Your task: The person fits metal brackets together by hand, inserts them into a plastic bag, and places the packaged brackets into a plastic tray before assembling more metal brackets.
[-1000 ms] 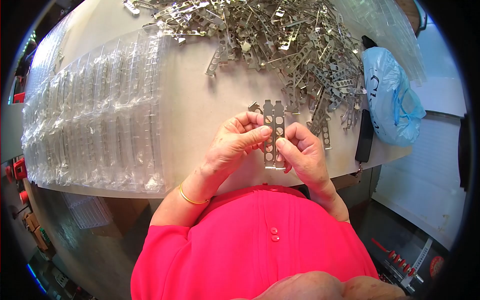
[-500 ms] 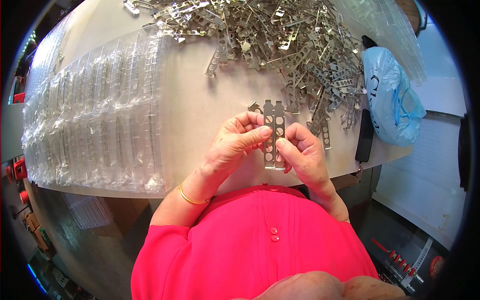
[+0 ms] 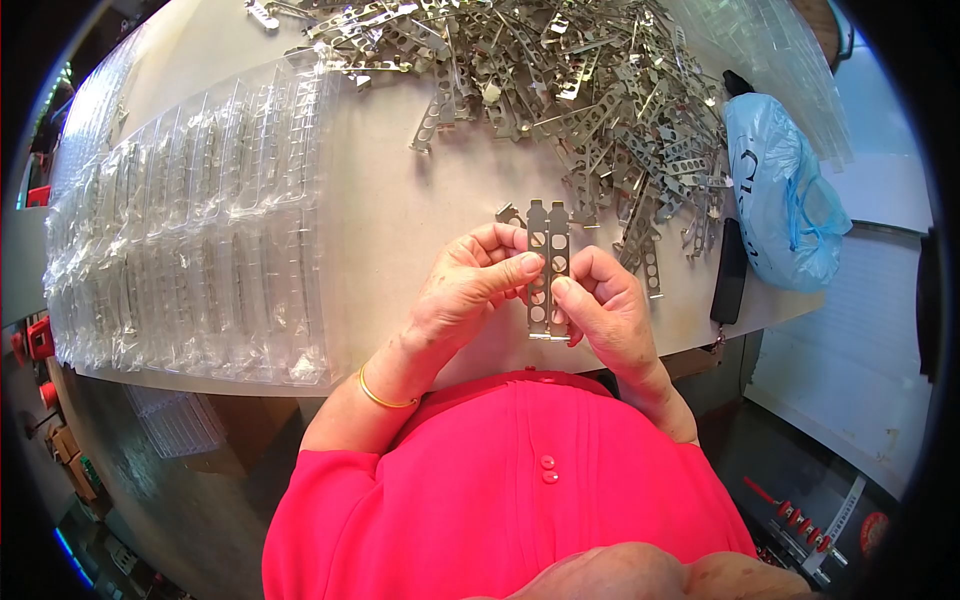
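- Shows a pale worktop (image 3: 390,190), rounded at its near edge, with a cardboard box (image 3: 250,430) below at the left.
- Pinches with the left hand (image 3: 465,280) in a narrow grip, closed on a pair of metal brackets (image 3: 548,245), thumb laid across the left one near mid-length.
- Pinches likewise with the right hand (image 3: 610,305), thumb at the right bracket's edge, lower down.
- Holds both brackets upright in the view, side by side, with round holes along them, narrow tabs at the top and bent ends at the bottom.
- Just beyond the left fingers, shows another metal piece (image 3: 512,215); cannot tell whether held or lying.
- Circles the left wrist with a gold bangle (image 3: 383,395), above a bright pink top (image 3: 480,470).
- Farther out, spreads a tangled heap of brackets (image 3: 600,100) over the far side, reaching down toward the right hand.
- To the left, lays out clear plastic trays (image 3: 200,220), long-slotted; cannot tell the contents.
- To the right, rests a blue plastic bag (image 3: 785,190) beside a black strip (image 3: 732,270), near clear plastic sheets (image 3: 760,60).
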{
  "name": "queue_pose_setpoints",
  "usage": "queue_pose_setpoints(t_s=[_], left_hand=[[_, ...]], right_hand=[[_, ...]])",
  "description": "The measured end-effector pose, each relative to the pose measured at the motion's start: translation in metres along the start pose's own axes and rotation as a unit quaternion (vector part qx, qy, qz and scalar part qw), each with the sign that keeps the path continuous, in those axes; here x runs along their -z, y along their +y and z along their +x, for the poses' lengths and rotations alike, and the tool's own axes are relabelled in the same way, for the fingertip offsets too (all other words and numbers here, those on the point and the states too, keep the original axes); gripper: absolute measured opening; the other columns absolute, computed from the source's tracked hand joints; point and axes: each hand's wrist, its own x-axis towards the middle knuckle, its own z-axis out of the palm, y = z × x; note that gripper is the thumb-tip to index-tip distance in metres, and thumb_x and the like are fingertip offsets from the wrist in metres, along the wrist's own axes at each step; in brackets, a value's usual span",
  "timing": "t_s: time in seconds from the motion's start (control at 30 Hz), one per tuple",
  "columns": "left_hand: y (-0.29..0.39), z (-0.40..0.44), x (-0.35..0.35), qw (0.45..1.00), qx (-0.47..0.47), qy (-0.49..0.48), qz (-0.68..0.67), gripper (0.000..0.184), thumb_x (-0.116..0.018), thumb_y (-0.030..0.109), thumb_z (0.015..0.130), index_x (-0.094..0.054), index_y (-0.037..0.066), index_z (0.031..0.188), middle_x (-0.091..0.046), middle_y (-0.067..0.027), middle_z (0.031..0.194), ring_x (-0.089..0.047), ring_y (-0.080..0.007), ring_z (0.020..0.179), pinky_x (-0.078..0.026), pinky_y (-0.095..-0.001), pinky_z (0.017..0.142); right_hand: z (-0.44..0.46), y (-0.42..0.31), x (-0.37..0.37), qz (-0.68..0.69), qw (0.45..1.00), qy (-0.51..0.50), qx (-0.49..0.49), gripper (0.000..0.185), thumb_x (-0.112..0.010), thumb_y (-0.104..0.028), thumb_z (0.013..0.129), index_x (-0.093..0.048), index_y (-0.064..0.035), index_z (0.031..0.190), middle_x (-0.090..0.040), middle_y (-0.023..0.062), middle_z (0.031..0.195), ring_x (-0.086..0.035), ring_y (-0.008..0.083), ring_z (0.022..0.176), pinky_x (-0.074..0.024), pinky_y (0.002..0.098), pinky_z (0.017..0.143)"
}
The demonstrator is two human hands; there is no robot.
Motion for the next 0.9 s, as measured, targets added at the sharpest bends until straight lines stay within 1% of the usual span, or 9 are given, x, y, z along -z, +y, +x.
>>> queue_pose_setpoints(t_s=[0.2,0.4,0.47,0.57,0.67,0.73,0.77,0.83,0.9], left_hand=[[-0.002,0.001,0.003,1.000,-0.012,-0.012,-0.004,0.014,-0.068,0.006,0.094,-0.063,0.005,0.107,-0.068,-0.0058,0.104,-0.066,-0.0146,0.093,-0.055,-0.0319,0.083],[0.001,-0.001,-0.003,1.000,-0.014,0.015,0.004,0.012,-0.069,0.006,0.093,-0.065,0.005,0.104,-0.069,-0.0062,0.106,-0.066,-0.0156,0.094,-0.056,-0.0341,0.084],[0.002,-0.002,-0.002,1.000,0.007,-0.006,0.003,0.012,-0.069,0.006,0.092,-0.066,0.004,0.104,-0.069,-0.0064,0.106,-0.066,-0.0158,0.094,-0.056,-0.0348,0.085],[0.002,-0.003,0.001,0.999,0.020,-0.040,0.003,0.013,-0.069,0.007,0.092,-0.066,0.004,0.104,-0.069,-0.0066,0.105,-0.067,-0.0160,0.092,-0.056,-0.0346,0.085],[0.002,-0.003,0.000,1.000,0.016,-0.023,0.012,0.013,-0.069,0.006,0.092,-0.066,0.003,0.104,-0.069,-0.0067,0.101,-0.067,-0.0163,0.090,-0.056,-0.0336,0.083],[0.001,-0.002,0.000,1.000,0.002,-0.023,0.017,0.012,-0.069,0.005,0.092,-0.066,0.003,0.104,-0.069,-0.0067,0.100,-0.067,-0.0164,0.090,-0.056,-0.0328,0.081],[0.000,-0.002,-0.001,0.999,-0.013,-0.022,0.023,0.012,-0.069,0.004,0.092,-0.066,0.003,0.104,-0.069,-0.0067,0.099,-0.067,-0.0165,0.089,-0.056,-0.0320,0.079],[0.000,-0.002,-0.002,0.999,-0.023,-0.021,0.033,0.012,-0.069,0.004,0.092,-0.066,0.003,0.104,-0.069,-0.0066,0.099,-0.067,-0.0161,0.088,-0.055,-0.0315,0.077],[-0.001,-0.002,-0.003,0.998,-0.033,-0.020,0.044,0.012,-0.069,0.003,0.092,-0.066,0.002,0.103,-0.069,-0.0066,0.098,-0.066,-0.0156,0.087,-0.055,-0.0309,0.076]], right_hand=[[0.000,0.001,0.000,-0.003,1.000,0.007,0.005,0.010,-0.061,-0.012,0.098,-0.054,-0.0067,0.092,-0.061,0.0001,0.074,-0.052,0.0024,0.057,-0.0417,0.0191,0.048],[0.002,0.005,0.003,-0.030,0.999,0.032,0.020,0.011,-0.062,-0.012,0.098,-0.055,-0.0068,0.092,-0.061,-0.0012,0.074,-0.051,0.0015,0.057,-0.0398,0.0190,0.048],[0.002,0.005,0.000,-0.038,0.998,0.038,0.020,0.011,-0.062,-0.013,0.099,-0.056,-0.0066,0.092,-0.061,-0.0013,0.074,-0.050,0.0013,0.058,-0.0396,0.0190,0.049],[0.001,0.006,-0.004,-0.026,1.000,0.015,0.008,0.011,-0.062,-0.013,0.100,-0.057,-0.0057,0.093,-0.061,-0.0015,0.075,-0.051,0.0009,0.059,-0.0397,0.0191,0.050],[0.001,0.006,-0.005,-0.037,0.999,0.007,0.025,0.011,-0.062,-0.014,0.100,-0.058,-0.0044,0.097,-0.063,-0.0009,0.078,-0.052,0.0013,0.060,-0.0413,0.0191,0.051],[0.000,0.002,-0.008,-0.035,0.998,0.044,0.034,0.012,-0.062,-0.014,0.100,-0.058,-0.0031,0.100,-0.064,-0.0002,0.082,-0.055,0.0020,0.065,-0.0445,0.0189,0.055],[0.000,0.002,-0.007,-0.036,0.998,0.044,0.034,0.012,-0.062,-0.014,0.100,-0.058,-0.0031,0.100,-0.064,-0.0002,0.082,-0.055,0.0020,0.065,-0.0445,0.0189,0.055],[-0.001,0.004,-0.004,-0.032,0.993,0.053,0.097,0.012,-0.062,-0.013,0.100,-0.057,-0.0023,0.101,-0.066,0.0013,0.085,-0.059,0.0032,0.071,-0.0479,0.0191,0.061],[-0.003,0.003,-0.003,-0.043,0.995,0.033,0.088,0.011,-0.062,-0.012,0.100,-0.057,-0.0019,0.101,-0.067,0.0018,0.086,-0.060,0.0038,0.073,-0.0487,0.0197,0.063]])
